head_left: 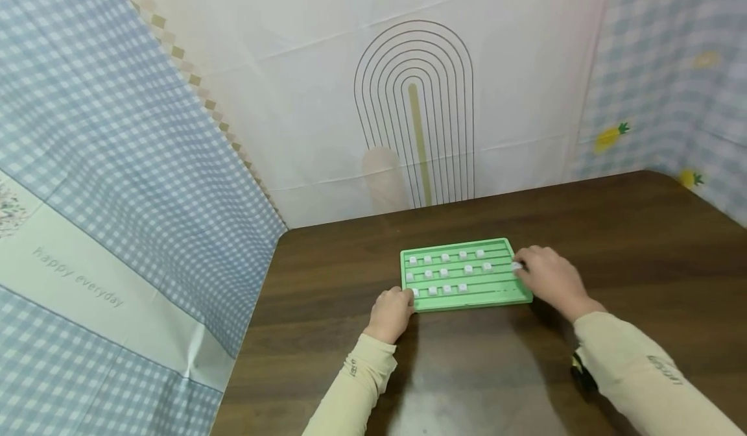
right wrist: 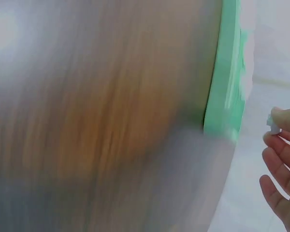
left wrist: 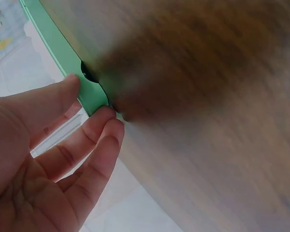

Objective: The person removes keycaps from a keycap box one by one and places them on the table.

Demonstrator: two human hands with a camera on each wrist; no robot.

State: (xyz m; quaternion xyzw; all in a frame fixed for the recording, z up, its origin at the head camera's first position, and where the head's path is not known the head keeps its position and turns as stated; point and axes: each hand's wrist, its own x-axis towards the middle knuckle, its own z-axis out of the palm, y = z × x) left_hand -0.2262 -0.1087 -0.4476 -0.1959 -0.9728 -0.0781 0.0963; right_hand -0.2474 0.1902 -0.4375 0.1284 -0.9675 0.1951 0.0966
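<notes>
A shallow green tray [head_left: 496, 297] with ridged rows lies on the table. Small white cube-like pieces [head_left: 445, 257] stand in three rows, mostly toward its left and middle. At the near left corner, my left hand [head_left: 390, 314] grips the tray, its thumb on the green side wall [left wrist: 63, 53] and fingertips at the corner in the left wrist view. My right hand [head_left: 551, 277] is over the tray's right end and pinches one small white piece [right wrist: 274, 126] between thumb and fingertip. In the right wrist view that piece is raised above the tray; its marking is hidden.
The tray rests on a dark brown wooden table [head_left: 327, 358]. Behind the table hangs a white cloth [head_left: 303, 98] with arch lines, and blue checked cloths [head_left: 146, 131] hang at both sides. A dark object [head_left: 583, 374] shows by the right sleeve.
</notes>
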